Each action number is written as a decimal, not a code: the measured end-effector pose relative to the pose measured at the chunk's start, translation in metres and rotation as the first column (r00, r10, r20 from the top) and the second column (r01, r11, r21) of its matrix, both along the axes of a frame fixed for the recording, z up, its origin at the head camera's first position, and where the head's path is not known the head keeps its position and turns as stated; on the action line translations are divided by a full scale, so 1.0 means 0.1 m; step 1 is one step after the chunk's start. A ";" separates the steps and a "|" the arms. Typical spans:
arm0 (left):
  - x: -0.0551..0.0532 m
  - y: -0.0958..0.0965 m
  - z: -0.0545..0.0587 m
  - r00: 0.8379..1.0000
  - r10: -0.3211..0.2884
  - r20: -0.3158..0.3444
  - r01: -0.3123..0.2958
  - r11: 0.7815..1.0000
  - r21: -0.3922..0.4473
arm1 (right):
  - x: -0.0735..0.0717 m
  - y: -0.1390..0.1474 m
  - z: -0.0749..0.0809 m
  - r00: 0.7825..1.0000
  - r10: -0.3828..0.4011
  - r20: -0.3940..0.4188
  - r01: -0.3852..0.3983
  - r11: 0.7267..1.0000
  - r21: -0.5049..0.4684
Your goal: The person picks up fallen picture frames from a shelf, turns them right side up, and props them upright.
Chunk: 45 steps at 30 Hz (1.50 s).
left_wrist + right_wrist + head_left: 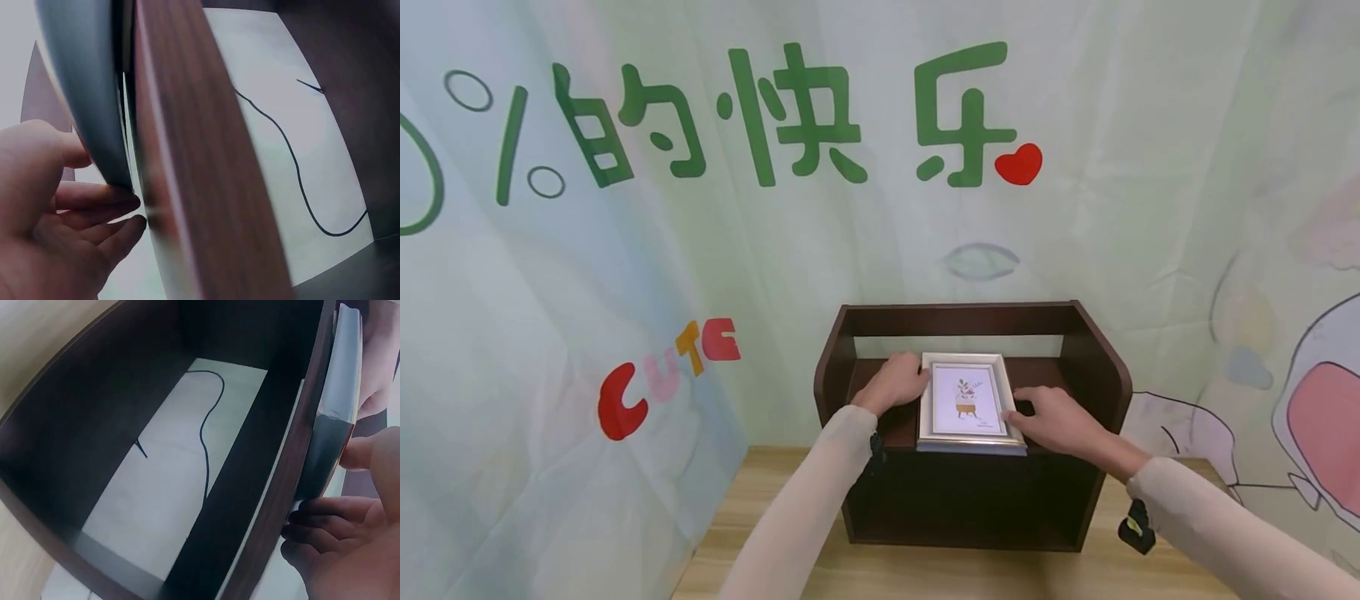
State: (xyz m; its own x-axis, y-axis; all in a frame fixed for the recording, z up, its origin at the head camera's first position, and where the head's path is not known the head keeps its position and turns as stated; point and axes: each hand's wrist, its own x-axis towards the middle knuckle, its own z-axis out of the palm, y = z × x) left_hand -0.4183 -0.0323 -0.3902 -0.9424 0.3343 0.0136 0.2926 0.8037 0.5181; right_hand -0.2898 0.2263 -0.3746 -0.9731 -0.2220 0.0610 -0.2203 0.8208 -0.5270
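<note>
Pinching the picture frame (972,403) flat on the shelf (1101,358): left grip (891,382), right grip (1051,419).

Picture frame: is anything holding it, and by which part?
Both hands hold the picture frame lying on the shelf: left hand at its left edge, right hand at its lower right corner.
</note>
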 end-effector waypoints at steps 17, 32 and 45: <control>0.37 0.03 0.30 0.978 0.053 -0.200 -0.007 0.975 0.222 | 0.06 -0.10 0.00 0.987 -0.137 -0.087 0.117 0.972 -0.202; 0.59 -0.09 0.54 0.972 0.177 -0.152 -0.075 0.854 0.514 | 0.04 -0.08 0.15 0.987 -0.158 0.003 0.143 0.884 -0.445; 0.68 -0.13 0.71 0.940 0.189 -0.284 0.028 0.786 0.618 | 0.00 -0.06 0.19 0.989 -0.144 -0.024 0.114 0.866 -0.486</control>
